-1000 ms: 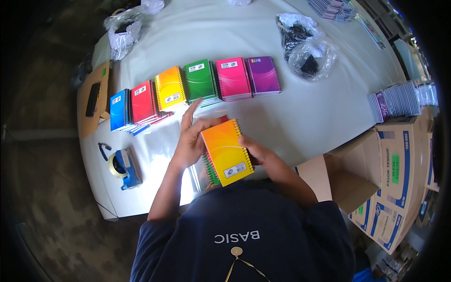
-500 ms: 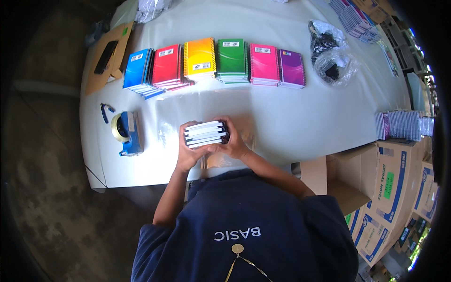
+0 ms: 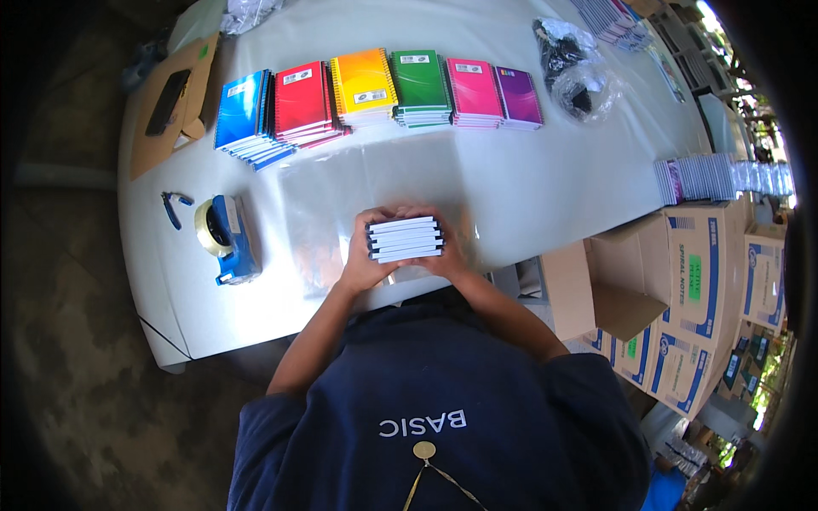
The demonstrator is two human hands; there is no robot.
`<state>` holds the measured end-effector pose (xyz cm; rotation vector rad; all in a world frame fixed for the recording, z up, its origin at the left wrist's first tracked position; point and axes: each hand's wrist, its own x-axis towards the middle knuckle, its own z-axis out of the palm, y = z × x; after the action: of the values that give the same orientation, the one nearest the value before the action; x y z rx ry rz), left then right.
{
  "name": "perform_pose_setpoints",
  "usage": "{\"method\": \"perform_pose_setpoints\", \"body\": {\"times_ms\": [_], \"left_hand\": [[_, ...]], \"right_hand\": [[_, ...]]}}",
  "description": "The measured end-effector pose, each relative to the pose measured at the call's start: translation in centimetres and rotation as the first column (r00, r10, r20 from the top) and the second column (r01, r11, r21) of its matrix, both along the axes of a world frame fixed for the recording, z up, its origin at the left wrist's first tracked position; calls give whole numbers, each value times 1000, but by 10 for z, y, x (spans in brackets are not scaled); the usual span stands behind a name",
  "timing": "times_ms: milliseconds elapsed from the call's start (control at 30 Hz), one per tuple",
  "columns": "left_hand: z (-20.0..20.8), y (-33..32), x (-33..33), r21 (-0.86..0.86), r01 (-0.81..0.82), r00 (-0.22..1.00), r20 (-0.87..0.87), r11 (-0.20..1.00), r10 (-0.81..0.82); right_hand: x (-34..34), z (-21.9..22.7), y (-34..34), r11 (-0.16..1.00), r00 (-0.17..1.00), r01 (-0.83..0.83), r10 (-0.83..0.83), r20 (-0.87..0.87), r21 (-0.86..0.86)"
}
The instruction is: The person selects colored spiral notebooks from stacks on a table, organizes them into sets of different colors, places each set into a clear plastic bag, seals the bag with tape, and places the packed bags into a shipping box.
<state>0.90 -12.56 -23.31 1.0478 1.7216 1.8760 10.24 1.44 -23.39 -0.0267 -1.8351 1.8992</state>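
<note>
White-covered table (image 3: 562,170) over a mottled brown floor (image 3: 68,375), bright daylight (image 3: 713,24) along the right edge.

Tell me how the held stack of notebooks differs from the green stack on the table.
The held stack is gripped between the left hand and right hand; the green stack rests on the table, untouched.
The held stack turns its white page edges to the camera, its cover colours hidden; the green stack lies flat, showing a green cover with a pale label.
Both are piles of several notebooks.
</note>
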Motion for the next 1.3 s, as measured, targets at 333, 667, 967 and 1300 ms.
{"method": "perform_pose_setpoints", "body": {"times_ms": [333, 667, 967, 1300], "left_hand": [[45, -16, -6, -318, 60, 976, 218, 946, 11], [174, -9, -31, -674, -247, 893, -438, 696, -107], [204, -11, -2, -642, -300, 887, -461, 706, -42], [179, -16, -65, -600, -466, 817, -573, 651, 57]], "right_hand": [[-4, 46, 4, 993, 929, -24, 64, 363, -114], [-28, 48, 0, 442, 904, -317, 408, -127, -839], [-21, 43, -1, 178, 791, -488, 504, -347, -854], [-27, 50, 6, 229, 852, -237, 517, -88, -944]]}}
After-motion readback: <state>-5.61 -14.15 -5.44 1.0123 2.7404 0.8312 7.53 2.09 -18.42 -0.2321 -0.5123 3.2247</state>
